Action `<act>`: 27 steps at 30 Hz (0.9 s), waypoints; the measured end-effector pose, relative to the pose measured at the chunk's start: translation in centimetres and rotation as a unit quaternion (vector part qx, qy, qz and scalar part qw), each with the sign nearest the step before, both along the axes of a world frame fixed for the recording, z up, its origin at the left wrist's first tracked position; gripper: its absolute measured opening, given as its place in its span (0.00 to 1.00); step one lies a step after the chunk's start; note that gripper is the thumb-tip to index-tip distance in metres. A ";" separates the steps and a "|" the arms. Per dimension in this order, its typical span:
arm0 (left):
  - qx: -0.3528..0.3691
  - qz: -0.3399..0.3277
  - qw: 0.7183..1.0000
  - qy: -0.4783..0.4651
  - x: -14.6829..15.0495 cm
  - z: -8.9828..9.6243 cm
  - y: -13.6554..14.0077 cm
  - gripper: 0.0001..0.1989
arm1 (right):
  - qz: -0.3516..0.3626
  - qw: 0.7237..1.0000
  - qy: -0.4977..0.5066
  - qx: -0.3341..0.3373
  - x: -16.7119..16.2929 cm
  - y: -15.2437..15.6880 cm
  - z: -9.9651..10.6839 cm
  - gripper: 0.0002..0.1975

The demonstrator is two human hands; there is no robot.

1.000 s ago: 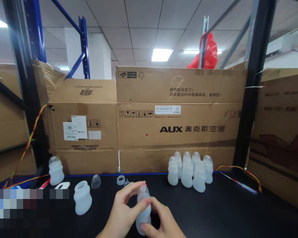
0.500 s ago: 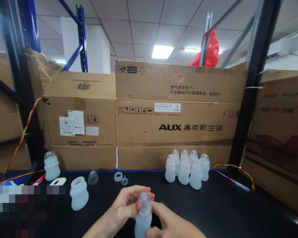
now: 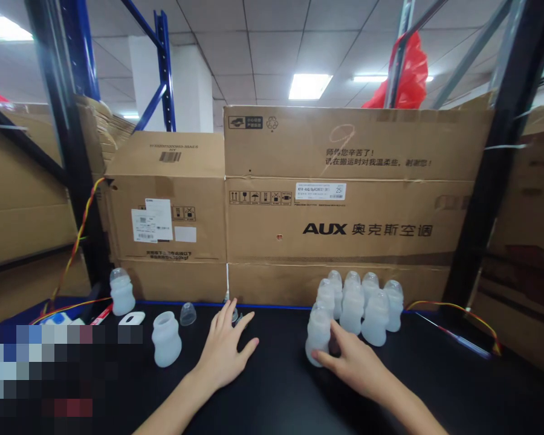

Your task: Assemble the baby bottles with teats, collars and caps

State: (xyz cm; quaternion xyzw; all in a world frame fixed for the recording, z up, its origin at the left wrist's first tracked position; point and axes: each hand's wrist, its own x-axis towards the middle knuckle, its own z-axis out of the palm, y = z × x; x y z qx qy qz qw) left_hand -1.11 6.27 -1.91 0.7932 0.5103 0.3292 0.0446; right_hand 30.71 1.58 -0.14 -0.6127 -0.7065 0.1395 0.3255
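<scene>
My right hand [image 3: 354, 357] has its thumb and fingers around a capped white baby bottle [image 3: 318, 338], which stands upright at the front left of a group of several capped bottles [image 3: 352, 309]. My left hand [image 3: 222, 350] is spread, palm down, with its fingertips over the clear nipple [image 3: 235, 316]. That hand covers most of the nipple, and the collar ring is hidden. To its left, an uncapped bottle [image 3: 167, 344] stands with its mouth up. Behind that bottle lies a clear dome cap [image 3: 188, 314].
Another capped bottle [image 3: 122, 293] stands at the far left, near a white rounded object [image 3: 132, 318] and a red-and-white item [image 3: 102, 314]. Cardboard boxes [image 3: 272, 281] wall the back of the black table [image 3: 272, 393]. A thin pen-like item [image 3: 457, 335] lies at right.
Both hands were around the capped bottle at the front middle. My right hand has carried it right to the group; my left hand has let go and reached forward. The view has shifted slightly.
</scene>
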 end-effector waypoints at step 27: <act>-0.197 -0.198 0.920 -0.275 5.1 1.3 -5.3 0.16 | 0.177 0.983 0.019 0.050 -4.4 -3.5 1.2 0.18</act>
